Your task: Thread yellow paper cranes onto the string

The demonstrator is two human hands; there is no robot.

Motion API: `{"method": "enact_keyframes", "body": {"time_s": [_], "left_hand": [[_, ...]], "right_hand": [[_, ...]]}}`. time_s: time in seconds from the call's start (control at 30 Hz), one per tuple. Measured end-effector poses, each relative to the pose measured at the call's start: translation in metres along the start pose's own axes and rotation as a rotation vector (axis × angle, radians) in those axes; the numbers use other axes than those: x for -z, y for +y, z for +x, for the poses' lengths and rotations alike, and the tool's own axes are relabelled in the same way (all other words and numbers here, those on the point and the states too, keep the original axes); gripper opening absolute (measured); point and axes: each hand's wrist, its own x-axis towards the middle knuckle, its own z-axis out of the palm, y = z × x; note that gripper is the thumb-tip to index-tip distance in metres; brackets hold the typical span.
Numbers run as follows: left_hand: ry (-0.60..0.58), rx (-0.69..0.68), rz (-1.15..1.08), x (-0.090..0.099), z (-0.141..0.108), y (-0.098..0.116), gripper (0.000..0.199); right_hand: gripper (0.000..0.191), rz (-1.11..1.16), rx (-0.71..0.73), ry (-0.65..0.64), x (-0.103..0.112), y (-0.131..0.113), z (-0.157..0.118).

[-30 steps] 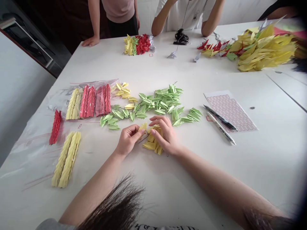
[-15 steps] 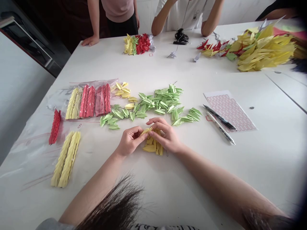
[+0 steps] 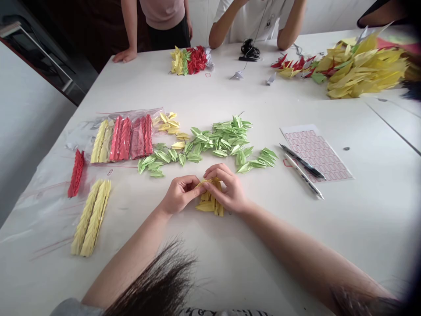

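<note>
My left hand (image 3: 182, 193) pinches one end of a small yellow folded paper crane (image 3: 201, 183) between thumb and fingers. From the other side my right hand (image 3: 228, 188) grips the same paper with thumb and fingertips, so the two hands nearly touch. Beneath the fingers hangs or lies a bunch of yellow folded paper cranes (image 3: 208, 206), partly covered by the right hand; a dark thread seems to run among them. Just beyond my hands, green folded paper pieces (image 3: 226, 138) lie in a winding strand, and a short yellow strand (image 3: 170, 125) adjoins them.
Plastic packs of red and yellow folded paper (image 3: 123, 138) lie left, near a red strip (image 3: 76, 173) and two yellow strips (image 3: 91, 218). Two pens (image 3: 302, 162) rest on a label sheet (image 3: 317, 151). Across the table are black thread (image 3: 250, 49), a large paper pile (image 3: 365, 72) and other people.
My fingertips have closed in on the yellow paper, the right hand shifting slightly and its fingers curling more. Both hands stay in the same place over the yellow bunch.
</note>
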Motion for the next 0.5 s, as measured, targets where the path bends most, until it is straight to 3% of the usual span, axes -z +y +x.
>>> {"method": "enact_keyframes", "body": {"time_s": [0.3, 0.5], "left_hand": [[-0.012, -0.028, -0.02, 0.0014, 0.001, -0.0026, 0.035], [0.187, -0.082, -0.076, -0.0027, 0.004, -0.0074, 0.029]], "right_hand": [[0.019, -0.045, -0.015, 0.039, -0.0017, -0.0021, -0.0007], [0.025, 0.088, -0.071, 0.053, 0.0022, 0.001, -0.001]]}}
